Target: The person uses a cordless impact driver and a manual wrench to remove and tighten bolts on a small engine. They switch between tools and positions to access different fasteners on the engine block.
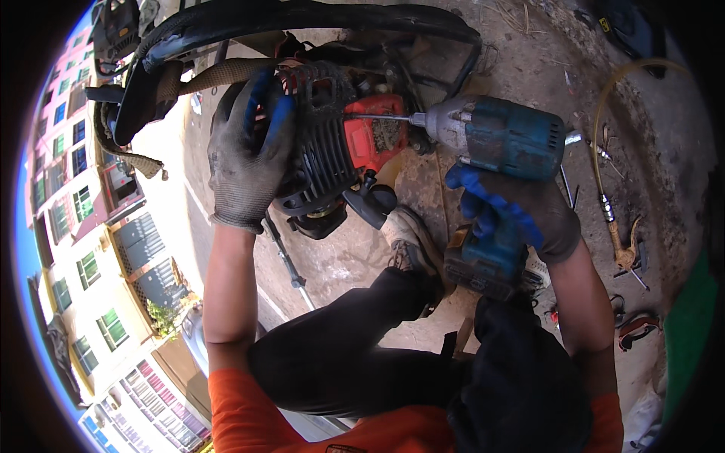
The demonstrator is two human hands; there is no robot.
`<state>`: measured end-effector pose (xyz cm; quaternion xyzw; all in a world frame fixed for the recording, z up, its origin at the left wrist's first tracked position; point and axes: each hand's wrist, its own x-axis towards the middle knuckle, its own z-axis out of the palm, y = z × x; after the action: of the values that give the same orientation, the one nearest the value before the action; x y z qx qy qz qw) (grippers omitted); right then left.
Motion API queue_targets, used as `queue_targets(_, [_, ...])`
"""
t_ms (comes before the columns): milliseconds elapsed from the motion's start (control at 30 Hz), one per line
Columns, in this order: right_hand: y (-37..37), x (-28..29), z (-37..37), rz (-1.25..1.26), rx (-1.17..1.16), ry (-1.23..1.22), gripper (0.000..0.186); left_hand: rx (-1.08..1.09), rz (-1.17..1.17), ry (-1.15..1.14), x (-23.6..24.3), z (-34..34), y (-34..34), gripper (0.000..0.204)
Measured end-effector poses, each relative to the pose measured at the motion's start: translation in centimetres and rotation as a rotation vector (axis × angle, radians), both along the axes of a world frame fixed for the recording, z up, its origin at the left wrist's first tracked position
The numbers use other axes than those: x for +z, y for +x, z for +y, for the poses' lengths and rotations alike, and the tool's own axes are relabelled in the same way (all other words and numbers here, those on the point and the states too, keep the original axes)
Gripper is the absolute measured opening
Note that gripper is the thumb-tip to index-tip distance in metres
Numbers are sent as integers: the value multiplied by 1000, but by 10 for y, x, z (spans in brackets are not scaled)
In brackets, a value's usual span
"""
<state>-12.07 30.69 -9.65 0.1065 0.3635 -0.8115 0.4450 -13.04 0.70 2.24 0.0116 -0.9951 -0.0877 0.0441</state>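
A small backpack engine (320, 155) with black cooling fins and a red cover (362, 143) lies in front of me. My left hand (248, 158), in a grey glove with blue fingers, is closed over the left side of its housing. In my right hand (547, 215), gloved the same way, is the grip of a blue cordless impact driver (513, 140). Its long bit (389, 117) points left and reaches the red cover. Whether the tip sits in a screw is too small to tell. The driver's battery (483, 268) hangs below my right hand.
The engine's black tube frame (317, 21) and a strap (226, 74) lie beyond it. My shoe (411, 241) rests close by. At right are a yellowish hose (598, 124) with a brass-coloured fitting (624, 255) and a red-handled tool (638, 330). Buildings (106, 279) stand at far left.
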Motion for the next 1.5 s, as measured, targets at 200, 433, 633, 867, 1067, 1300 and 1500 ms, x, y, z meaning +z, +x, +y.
queue_targets(200, [-4, 1, -4, 36, 47, 37, 30, -350, -204, -415, 8, 21, -12, 39])
queue_targets(433, [-4, 4, -3, 38, 31, 32, 27, -358, -360, -607, -5, 40, -16, 34])
queue_targets(633, [-7, 9, 1, 59, 90, 47, 26, -332, -323, -640, -12, 40, -18, 28])
queue_targets(867, [0, 7, 3, 98, 50, 49, 27, -349, -277, -665, -13, 42, -18, 25])
queue_targets(1067, [14, 0, 20, -27, -5, -54, 29, -375, -231, -651, -19, 38, -19, 24])
queue_targets(1300, [56, -17, 17, -150, 6, -44, 28, -359, -238, -692, -20, 43, -21, 22])
queue_targets(1500, [57, -34, 14, -65, 152, -78, 35, -411, -195, -682, -22, 38, -21, 23])
